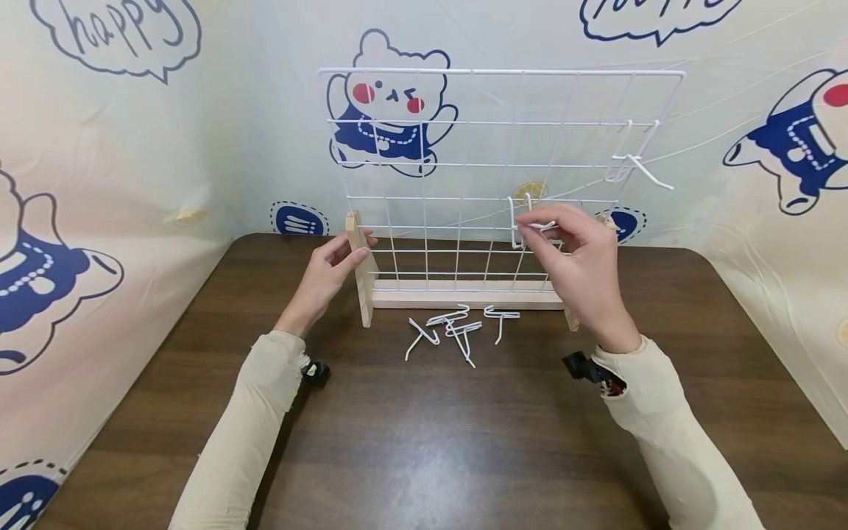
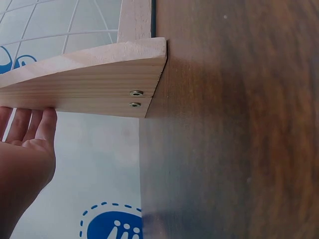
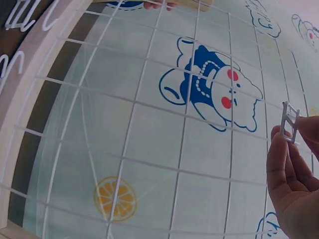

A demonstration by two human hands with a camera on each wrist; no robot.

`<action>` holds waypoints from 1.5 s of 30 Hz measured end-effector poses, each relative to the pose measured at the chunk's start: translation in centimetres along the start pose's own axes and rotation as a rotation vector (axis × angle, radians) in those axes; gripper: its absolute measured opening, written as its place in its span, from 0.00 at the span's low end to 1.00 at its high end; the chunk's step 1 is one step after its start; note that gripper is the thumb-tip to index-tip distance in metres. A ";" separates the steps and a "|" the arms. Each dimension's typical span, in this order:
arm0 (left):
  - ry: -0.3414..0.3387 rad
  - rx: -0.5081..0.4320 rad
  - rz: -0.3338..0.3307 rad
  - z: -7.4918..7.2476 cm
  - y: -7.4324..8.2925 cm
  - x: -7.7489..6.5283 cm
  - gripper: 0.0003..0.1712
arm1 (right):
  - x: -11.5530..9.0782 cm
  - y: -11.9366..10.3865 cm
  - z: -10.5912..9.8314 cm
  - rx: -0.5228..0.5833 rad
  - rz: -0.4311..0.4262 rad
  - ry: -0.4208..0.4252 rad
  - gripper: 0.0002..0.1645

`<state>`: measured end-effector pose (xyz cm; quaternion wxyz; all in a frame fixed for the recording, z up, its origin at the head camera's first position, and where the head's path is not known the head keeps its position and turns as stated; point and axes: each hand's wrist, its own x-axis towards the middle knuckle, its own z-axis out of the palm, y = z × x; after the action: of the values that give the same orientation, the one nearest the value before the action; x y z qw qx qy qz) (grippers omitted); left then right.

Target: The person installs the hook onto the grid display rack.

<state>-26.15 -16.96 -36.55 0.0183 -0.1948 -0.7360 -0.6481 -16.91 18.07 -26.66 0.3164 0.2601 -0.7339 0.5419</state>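
My right hand (image 1: 583, 258) pinches a white wire hook (image 1: 513, 221) between thumb and fingers, in front of the lower part of a white wire grid (image 1: 430, 198). In the right wrist view the hook's small rectangular back (image 3: 284, 122) shows at the fingertips; whether it touches the grid I cannot tell. My left hand (image 1: 321, 278) holds the wooden side panel (image 1: 365, 283) of the stand, thumb in front and fingers around behind. Another hook (image 1: 651, 174) hangs at the grid's upper right. Several loose hooks (image 1: 501, 316) lie on the table before the stand.
A wooden crossbar (image 1: 464, 296) runs along the bottom of the stand. The brown table (image 1: 424, 442) extends toward me, and a printed cloth (image 1: 265, 132) hangs behind and at both sides.
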 end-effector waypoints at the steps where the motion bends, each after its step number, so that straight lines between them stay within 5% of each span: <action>1: 0.001 -0.002 0.002 -0.1 -0.4 0.1 0.22 | 0.1 0.2 0.0 0.001 -0.005 0.007 0.10; 5: 0.007 -0.005 0.015 -0.3 -1.5 0.5 0.22 | 0.9 -0.6 0.6 0.015 -0.018 0.041 0.09; 24: 0.016 0.011 0.007 -0.3 -1.6 0.2 0.22 | 5.6 -1.1 2.6 -0.037 -0.024 0.125 0.07; 34: 0.008 0.022 -0.009 0.3 1.0 -0.9 0.23 | 6.7 -1.4 3.4 -0.060 -0.042 0.140 0.07; 45: -0.014 0.019 -0.016 0.2 1.0 -0.8 0.24 | 7.8 -1.6 3.3 -0.149 -0.051 0.164 0.07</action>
<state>-25.07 -16.93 -35.84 0.0100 -0.1932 -0.7438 -0.6398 -21.52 14.18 -20.56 0.4074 0.2092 -0.7369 0.4973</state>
